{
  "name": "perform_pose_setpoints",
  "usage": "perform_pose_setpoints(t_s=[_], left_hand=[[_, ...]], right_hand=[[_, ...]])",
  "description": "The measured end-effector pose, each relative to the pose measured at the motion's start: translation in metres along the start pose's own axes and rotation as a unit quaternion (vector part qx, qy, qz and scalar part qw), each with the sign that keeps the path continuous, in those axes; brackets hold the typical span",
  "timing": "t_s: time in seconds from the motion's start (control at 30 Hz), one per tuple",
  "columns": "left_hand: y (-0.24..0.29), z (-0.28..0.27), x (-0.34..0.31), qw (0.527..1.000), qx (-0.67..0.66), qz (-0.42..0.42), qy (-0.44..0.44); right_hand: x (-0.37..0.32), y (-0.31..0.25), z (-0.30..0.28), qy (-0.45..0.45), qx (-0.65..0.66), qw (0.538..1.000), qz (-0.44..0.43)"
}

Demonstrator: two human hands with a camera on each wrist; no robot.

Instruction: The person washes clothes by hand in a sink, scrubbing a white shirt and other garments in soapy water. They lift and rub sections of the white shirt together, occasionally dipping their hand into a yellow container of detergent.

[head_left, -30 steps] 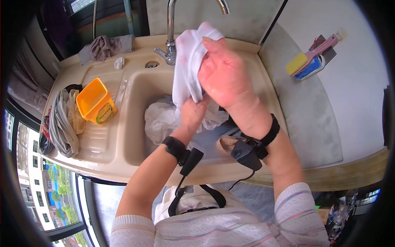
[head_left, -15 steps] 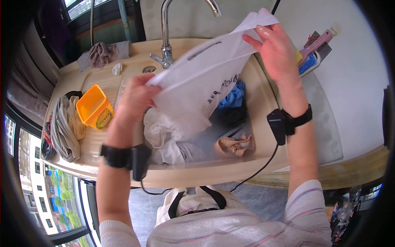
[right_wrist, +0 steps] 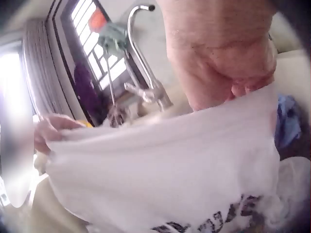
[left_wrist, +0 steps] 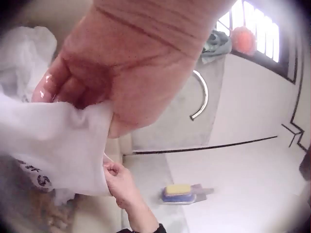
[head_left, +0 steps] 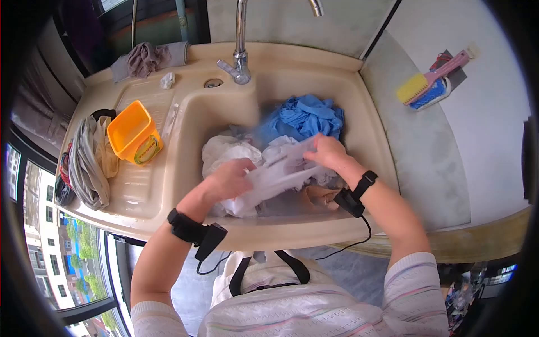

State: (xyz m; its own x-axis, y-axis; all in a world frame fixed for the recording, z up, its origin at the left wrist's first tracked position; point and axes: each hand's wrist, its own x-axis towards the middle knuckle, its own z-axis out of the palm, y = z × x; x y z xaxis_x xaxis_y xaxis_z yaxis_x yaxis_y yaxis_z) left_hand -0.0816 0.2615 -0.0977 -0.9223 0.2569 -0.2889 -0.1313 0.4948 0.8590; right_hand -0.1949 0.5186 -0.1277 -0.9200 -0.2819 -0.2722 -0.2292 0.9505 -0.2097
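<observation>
Cloth [head_left: 278, 178], white, long axis crosswise, right end angled away, edges pinched by 2 hands [head_left: 229, 181] [head_left: 331, 153], over sink [head_left: 375, 132].

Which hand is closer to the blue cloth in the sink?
Right. The right hand is just on the near side of the blue cloth; the left hand is farther off, toward its left.
</observation>
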Motion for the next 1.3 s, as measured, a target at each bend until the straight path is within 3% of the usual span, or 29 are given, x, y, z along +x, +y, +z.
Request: perform_pose_setpoints(t_s=[0.07, 0.2, 0.27, 0.33, 0.4, 0.43, 0.5, 0.57, 0.63, 0.7, 0.73, 0.8, 0.97, 1.13, 1.23, 1.3], left_hand=[[0.002, 0.004, -0.002, 0.996, 0.011, -0.076, -0.054], [-0.014, -0.013, 0.002, 0.991, -0.024, -0.123, -0.046], [-0.031, -0.025, 0.008, 0.990, -0.027, -0.139, 0.013], [-0.052, -0.039, 0.019, 0.984, -0.013, -0.175, 0.016], [-0.067, -0.045, 0.027, 0.973, 0.067, -0.216, 0.044], [-0.073, -0.045, 0.030, 0.972, 0.065, -0.220, 0.044], [-0.076, -0.044, 0.032, 0.957, 0.241, -0.137, 0.079], [-0.068, -0.038, 0.033, 0.952, 0.260, -0.139, 0.089], [-0.062, -0.032, 0.036, 0.945, 0.278, -0.138, 0.100], [-0.061, -0.029, 0.039, 0.938, 0.312, -0.097, 0.113], [-0.059, -0.027, 0.041, 0.938, 0.311, -0.097, 0.114], [-0.057, -0.023, 0.041, 0.931, 0.344, -0.123, -0.016], [-0.071, -0.014, 0.044, 0.898, 0.423, -0.119, -0.030], [-0.071, -0.017, 0.047, 0.890, 0.439, -0.124, 0.004], [-0.078, -0.023, 0.048, 0.874, 0.458, -0.162, -0.003], [-0.083, -0.029, 0.046, 0.888, 0.425, -0.171, -0.036]], right_hand=[[0.003, -0.003, 0.009, -0.021, -0.018, 1.000, -0.001], [0.016, -0.009, 0.012, -0.026, -0.032, 0.999, -0.029], [0.032, -0.014, 0.019, -0.008, -0.026, 0.999, -0.041], [0.050, -0.025, 0.029, 0.030, 0.065, 0.995, -0.062], [0.066, -0.036, 0.039, 0.000, 0.110, 0.990, -0.084], [0.072, -0.040, 0.043, -0.026, 0.154, 0.982, -0.105], [0.077, -0.045, 0.047, -0.014, 0.154, 0.980, -0.128], [0.078, -0.047, 0.050, -0.003, 0.153, 0.977, -0.149], [0.080, -0.043, 0.053, 0.005, 0.048, 0.989, -0.141], [0.083, -0.039, 0.061, -0.005, 0.046, 0.991, -0.122], [0.086, -0.038, 0.064, -0.014, 0.043, 0.994, -0.104], [0.087, -0.040, 0.071, -0.032, 0.020, 0.995, -0.092], [0.087, -0.054, 0.075, -0.082, -0.077, 0.990, -0.084], [0.099, -0.044, 0.079, -0.033, -0.108, 0.990, -0.083], [0.112, -0.025, 0.064, 0.004, -0.052, 0.998, -0.044], [0.112, -0.012, 0.048, 0.030, 0.000, 0.997, -0.071]])
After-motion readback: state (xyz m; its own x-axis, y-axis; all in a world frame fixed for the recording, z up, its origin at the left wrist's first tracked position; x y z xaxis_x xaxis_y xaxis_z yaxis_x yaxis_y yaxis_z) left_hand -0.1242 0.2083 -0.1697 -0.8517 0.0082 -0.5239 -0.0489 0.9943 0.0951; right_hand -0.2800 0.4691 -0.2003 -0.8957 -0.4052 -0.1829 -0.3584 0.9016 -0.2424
